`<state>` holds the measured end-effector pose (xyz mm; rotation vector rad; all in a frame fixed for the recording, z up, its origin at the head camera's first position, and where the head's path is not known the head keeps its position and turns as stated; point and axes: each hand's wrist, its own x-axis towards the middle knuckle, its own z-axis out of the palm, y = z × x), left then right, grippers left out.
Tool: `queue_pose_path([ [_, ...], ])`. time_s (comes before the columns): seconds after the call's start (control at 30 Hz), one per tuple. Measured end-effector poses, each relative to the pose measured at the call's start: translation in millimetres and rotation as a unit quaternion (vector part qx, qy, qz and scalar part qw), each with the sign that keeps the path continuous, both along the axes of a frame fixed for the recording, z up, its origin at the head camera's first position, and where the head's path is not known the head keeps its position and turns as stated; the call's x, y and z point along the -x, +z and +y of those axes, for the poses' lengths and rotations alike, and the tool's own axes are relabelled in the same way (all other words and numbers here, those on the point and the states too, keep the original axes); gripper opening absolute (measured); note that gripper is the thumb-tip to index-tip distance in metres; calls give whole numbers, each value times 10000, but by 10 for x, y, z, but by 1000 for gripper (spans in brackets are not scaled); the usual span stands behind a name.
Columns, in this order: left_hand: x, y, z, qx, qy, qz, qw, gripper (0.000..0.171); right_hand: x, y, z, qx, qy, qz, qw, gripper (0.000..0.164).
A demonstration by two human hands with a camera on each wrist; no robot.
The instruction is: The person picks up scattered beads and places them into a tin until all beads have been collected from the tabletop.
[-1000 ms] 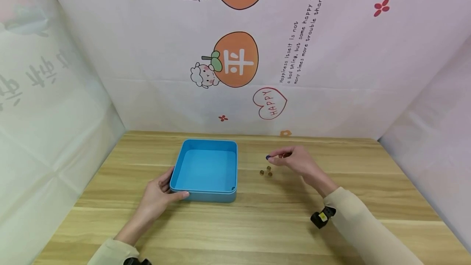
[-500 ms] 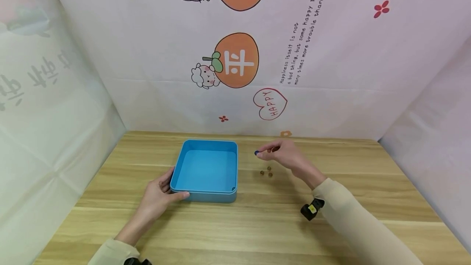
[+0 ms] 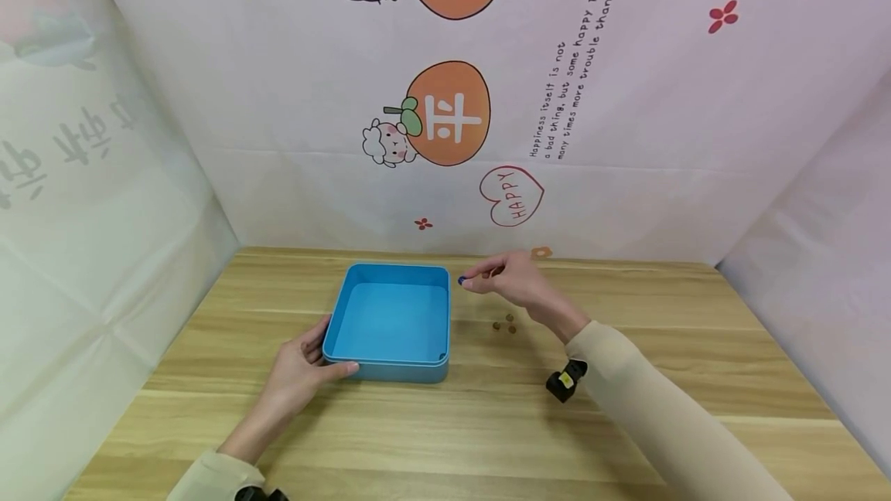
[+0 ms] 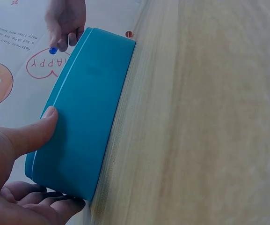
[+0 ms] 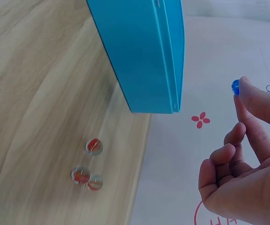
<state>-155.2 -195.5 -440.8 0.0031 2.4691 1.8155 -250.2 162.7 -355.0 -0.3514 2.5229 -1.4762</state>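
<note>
A square blue plastic box [image 3: 390,323] without a lid stands on the wooden table. My left hand [image 3: 299,369] holds its near left corner, thumb against the front wall and fingers along the left side. Between thumb and index finger, my right hand [image 3: 518,281] pinches a blue glass marble [image 5: 236,87], just beyond the box's right rim in the head view. One small dark marble [image 3: 442,356] shows in the box's near right corner. Three clear marbles with red-orange swirls [image 5: 80,175] lie grouped on the table to the right of the box.
The wooden table [image 3: 626,408] reaches back to a white printed cloth [image 3: 626,199] hanging behind it. White cloths also hang at the left [image 3: 104,253] and right sides. Each wrist wears a black camera [image 3: 565,382].
My right hand has carried the blue marble leftward, from above the loose marbles to near the box's right rim. My left hand and the box stay where they were.
</note>
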Motion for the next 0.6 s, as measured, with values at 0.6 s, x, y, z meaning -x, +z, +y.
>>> queue_pose_path([
  [0.6,-4,7,3,15,3,23,10000,103,76,39,-368,16,165,14,9999,15],
])
